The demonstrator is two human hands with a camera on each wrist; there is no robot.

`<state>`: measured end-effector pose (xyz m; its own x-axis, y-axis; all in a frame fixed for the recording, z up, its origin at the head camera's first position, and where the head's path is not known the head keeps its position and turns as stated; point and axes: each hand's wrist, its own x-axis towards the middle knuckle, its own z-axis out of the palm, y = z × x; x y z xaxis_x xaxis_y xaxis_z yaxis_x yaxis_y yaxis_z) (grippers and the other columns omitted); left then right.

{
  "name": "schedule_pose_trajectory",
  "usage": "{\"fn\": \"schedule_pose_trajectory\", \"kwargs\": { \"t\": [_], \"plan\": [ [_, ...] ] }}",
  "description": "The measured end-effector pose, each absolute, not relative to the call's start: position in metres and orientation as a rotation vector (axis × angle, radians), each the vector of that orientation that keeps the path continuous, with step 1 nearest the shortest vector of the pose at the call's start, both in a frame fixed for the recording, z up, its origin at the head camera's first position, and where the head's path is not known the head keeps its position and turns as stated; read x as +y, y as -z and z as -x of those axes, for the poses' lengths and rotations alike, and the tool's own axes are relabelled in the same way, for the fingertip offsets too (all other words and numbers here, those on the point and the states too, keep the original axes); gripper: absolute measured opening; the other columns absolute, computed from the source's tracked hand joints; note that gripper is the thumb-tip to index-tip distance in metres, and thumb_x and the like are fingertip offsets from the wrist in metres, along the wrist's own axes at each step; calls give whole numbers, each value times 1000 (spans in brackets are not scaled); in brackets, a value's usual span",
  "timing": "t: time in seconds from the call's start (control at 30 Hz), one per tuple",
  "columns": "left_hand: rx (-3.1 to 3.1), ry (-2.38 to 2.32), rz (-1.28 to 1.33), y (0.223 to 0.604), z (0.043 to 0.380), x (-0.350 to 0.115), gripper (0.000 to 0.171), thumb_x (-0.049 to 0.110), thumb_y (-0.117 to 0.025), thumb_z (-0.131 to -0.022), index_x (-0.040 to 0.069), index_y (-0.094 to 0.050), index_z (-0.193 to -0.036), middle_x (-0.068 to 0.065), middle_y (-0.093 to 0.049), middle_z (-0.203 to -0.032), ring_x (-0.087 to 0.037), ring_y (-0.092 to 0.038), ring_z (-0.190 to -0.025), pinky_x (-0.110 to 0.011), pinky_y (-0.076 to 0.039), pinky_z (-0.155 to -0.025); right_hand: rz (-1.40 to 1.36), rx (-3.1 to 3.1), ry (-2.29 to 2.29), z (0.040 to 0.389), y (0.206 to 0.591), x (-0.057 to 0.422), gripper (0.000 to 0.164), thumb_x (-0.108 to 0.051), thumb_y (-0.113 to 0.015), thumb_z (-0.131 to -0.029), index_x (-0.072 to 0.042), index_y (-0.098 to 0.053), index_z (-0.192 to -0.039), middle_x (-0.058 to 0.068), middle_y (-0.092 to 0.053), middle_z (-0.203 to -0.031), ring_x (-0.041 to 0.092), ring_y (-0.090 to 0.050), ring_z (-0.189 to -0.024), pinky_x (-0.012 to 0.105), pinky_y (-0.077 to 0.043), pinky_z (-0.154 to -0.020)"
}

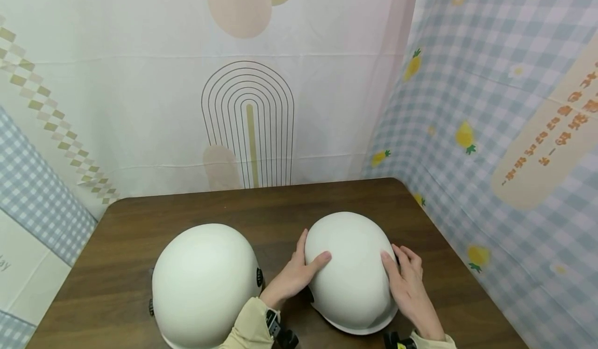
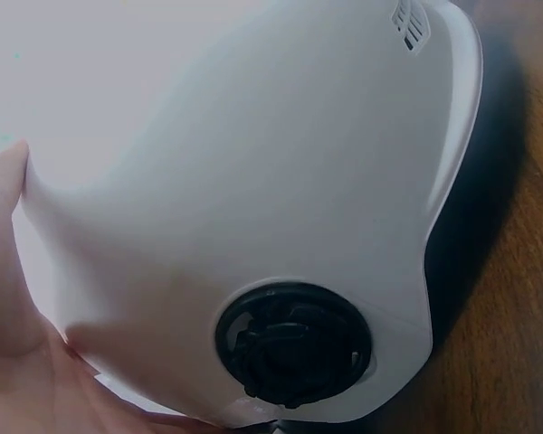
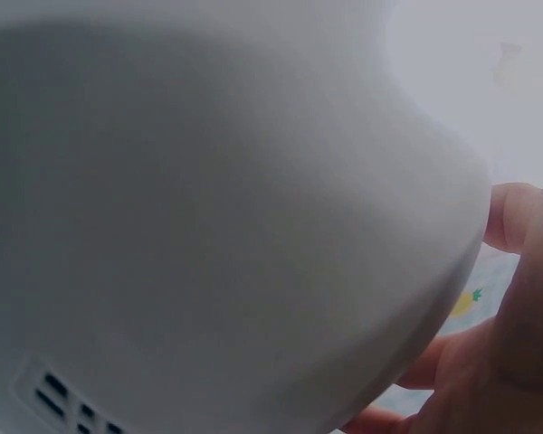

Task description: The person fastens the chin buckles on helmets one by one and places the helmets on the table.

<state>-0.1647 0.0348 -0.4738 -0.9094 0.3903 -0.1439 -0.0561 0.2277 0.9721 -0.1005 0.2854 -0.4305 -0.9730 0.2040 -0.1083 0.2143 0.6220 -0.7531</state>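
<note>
Two smooth white helmets show on the table in the head view. My left hand (image 1: pixel 295 273) holds the left side of the right-hand helmet (image 1: pixel 348 271), its thumb lying over the shell. From the other side my right hand (image 1: pixel 410 284) grips the same helmet, thumb on the shell and fingers round the side, partly hidden. A black round fitting (image 2: pixel 294 345) and a small slotted vent (image 2: pixel 411 25) appear on the white shell in the left wrist view. Another slotted vent (image 3: pixel 63 402) is seen low in the right wrist view.
The second white helmet (image 1: pixel 205 281), with black side fittings, sits close to my left forearm. Beneath both is a dark brown wooden table (image 1: pixel 275 209). A pale patterned curtain (image 1: pixel 336 120) hangs behind it, and a blue checked cloth (image 1: pixel 490 105) on the right.
</note>
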Motion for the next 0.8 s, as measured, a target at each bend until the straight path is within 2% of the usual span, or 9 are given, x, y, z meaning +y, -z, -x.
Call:
{"fn": "schedule_pose_trajectory", "kwargs": {
  "t": [0.3, 0.8],
  "plan": [
    [2173, -1709, -293, 476, 164, 36, 97, 65, -57, -87, 29, 0, -157, -25, -16, -155, -46, -30, -135, -62, -38, -96, -360, 2823, 1299, 101, 434, 286, 85, -64, -29, -98, 1, -22, -153, 25, -5, -154, 44, -9, -140, 67, -22, -103],
    [2168, -1690, -295, 474, 165, 35, 97, 66, -57, -86, 32, 1, -156, -25, -17, -154, -46, -36, -131, -62, -41, -92, -374, 2800, 1287, 104, 435, 287, 89, -66, -28, -97, 2, -19, -153, 24, -3, -154, 43, -7, -141, 66, -21, -105]
  ]
}}
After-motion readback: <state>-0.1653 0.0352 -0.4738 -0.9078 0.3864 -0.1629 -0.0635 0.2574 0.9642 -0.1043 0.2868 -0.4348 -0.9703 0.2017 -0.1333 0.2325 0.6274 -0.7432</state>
